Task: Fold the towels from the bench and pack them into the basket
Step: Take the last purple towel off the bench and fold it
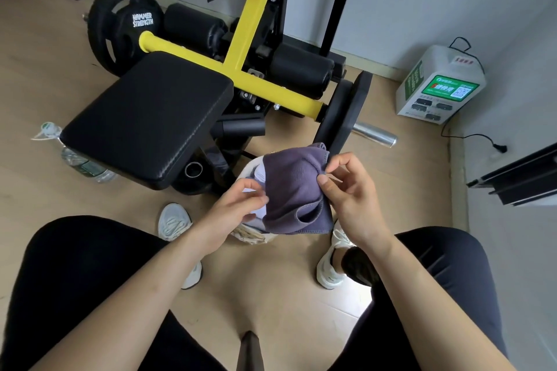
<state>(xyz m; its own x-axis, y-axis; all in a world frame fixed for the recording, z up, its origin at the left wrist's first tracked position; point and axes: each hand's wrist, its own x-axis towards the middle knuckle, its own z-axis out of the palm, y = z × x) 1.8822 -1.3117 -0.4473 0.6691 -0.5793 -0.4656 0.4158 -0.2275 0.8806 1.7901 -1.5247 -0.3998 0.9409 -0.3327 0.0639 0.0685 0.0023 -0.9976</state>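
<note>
Holding a purple towel (294, 190) at the centre of the frame, a seated person works directly above a pale basket (251, 235) that stands on the floor between their feet. The right hand (351, 196) pinches the towel's right edge between thumb and fingers; the left hand (238, 208) pinches its left side. The towel is partly folded, with a loose loop hanging at its bottom. Light folded cloth already shows inside the basket. The black bench pad (147, 117), left of centre, holds no towels, so this looks like the last one.
</note>
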